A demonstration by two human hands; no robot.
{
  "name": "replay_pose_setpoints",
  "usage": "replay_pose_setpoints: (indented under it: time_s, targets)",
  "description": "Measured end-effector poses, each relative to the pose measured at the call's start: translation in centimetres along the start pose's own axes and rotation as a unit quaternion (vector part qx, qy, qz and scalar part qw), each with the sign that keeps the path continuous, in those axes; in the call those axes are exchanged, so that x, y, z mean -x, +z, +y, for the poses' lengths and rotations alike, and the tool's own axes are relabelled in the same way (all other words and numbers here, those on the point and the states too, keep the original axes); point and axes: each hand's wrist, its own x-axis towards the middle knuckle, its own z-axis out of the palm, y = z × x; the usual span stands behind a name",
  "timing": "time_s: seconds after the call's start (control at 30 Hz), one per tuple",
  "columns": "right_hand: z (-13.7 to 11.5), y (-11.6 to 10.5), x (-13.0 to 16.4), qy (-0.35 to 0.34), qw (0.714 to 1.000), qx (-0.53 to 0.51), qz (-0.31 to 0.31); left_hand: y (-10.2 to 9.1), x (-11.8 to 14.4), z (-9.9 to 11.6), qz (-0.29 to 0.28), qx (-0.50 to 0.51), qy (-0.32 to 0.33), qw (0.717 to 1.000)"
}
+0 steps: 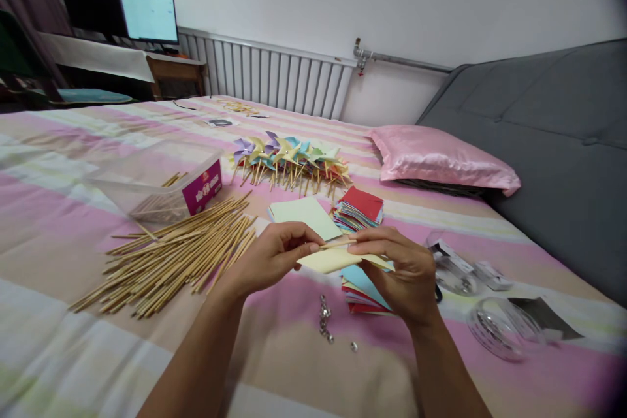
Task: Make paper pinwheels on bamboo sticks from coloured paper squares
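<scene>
Between my two hands is a pale yellow sheet of paper (327, 260), bent and held above the bed. My left hand (281, 249) pinches its left edge with thumb and fingers. On the other side my right hand (399, 268) grips the paper, fingers on top and the rest of the hand below. A pale green sheet (304, 214) lies just behind them. Right of it sits a stack of coloured paper squares (360, 206), red on top. Under my right hand, partly hidden, is another stack (365, 287) with blue uppermost. Small metal fasteners (324, 320) are scattered in front.
Many thin wooden sticks (181, 255) lie at the left, beside a clear plastic box (147, 170) holding more. Finished paper pinwheels (289, 155) are piled behind. Round clear containers (502, 330) lie at the right. A pink pillow (441, 157) rests near the grey headboard (539, 111).
</scene>
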Motion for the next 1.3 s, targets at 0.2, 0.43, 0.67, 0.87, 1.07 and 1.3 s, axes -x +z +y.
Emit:
replay_pose_setpoints:
  time_s: [0.2,0.43,0.67,0.87,1.07,1.3]
  targets:
    - [0.06,-0.07,0.09,0.008,1.0,-0.002,-0.002,0.14,0.01,-0.06,0.014,-0.015,0.011,1.0]
    - [0.0,0.1,0.0,-0.01,1.0,-0.002,0.011,0.16,-0.08,-0.34,0.018,-0.012,0.02,1.0]
    - [0.07,0.17,-0.02,-0.016,1.0,-0.017,0.017,0.15,-0.02,-0.3,0.018,-0.019,0.018,1.0]
    - [0.29,0.2,0.1,-0.014,0.999,-0.033,0.022,0.29,-0.11,-0.09,0.022,-0.028,0.031,0.999]
    - [0.48,0.15,0.3,-0.012,0.999,-0.028,0.024,0.26,-0.02,-0.14,0.024,-0.023,0.03,0.999]
    - [0.35,0.21,0.3,-0.008,0.999,-0.008,0.03,0.22,0.04,-0.32,0.019,-0.013,0.028,0.999]
